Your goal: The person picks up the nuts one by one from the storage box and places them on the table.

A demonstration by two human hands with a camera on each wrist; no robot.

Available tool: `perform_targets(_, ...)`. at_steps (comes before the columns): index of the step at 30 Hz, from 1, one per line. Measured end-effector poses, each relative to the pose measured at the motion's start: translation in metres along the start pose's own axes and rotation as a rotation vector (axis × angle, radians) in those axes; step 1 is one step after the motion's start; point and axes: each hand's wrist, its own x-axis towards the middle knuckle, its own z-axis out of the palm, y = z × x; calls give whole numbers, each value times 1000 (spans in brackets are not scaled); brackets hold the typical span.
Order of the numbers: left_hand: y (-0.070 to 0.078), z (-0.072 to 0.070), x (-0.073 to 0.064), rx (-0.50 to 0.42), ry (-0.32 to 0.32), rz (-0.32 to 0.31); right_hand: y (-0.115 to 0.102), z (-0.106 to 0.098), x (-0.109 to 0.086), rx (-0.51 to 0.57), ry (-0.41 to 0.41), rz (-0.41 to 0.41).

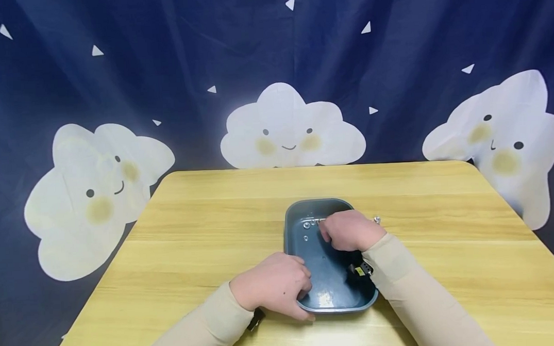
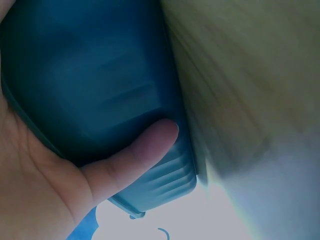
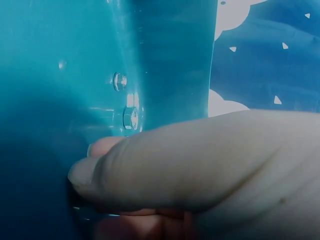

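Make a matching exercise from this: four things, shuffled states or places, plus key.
Things:
1. Left hand
2. Right hand
3. Tray
4. Hex nuts

States or places:
A. Open-topped, standing on the wooden table
B. Small, shiny, silver
C. Holding the near-left corner of a rim
D. Fingers down inside, toward the far end

Pairs: 1-C, 2-D, 3-A, 4-B

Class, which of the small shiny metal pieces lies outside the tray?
The metal piece on the wooden table, just beyond the right hand; the others visible lie inside the tray, towards its far end.
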Motion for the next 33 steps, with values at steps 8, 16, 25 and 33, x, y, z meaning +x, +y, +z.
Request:
perform_targets(8, 0, 0, 2, -11, -11, 7, 0, 3, -1, -18, 1, 9)
perform_targets(16, -2, -1, 2, -8, -6, 8, -2, 2, -2, -29, -2, 24)
perform_targets(25, -1, 1, -1, -6, 5, 3, -4, -1, 1, -2, -29, 34)
perform_targets(33, -1, 1, 1, 4, 16, 9, 1, -9, -9, 99, 58, -12)
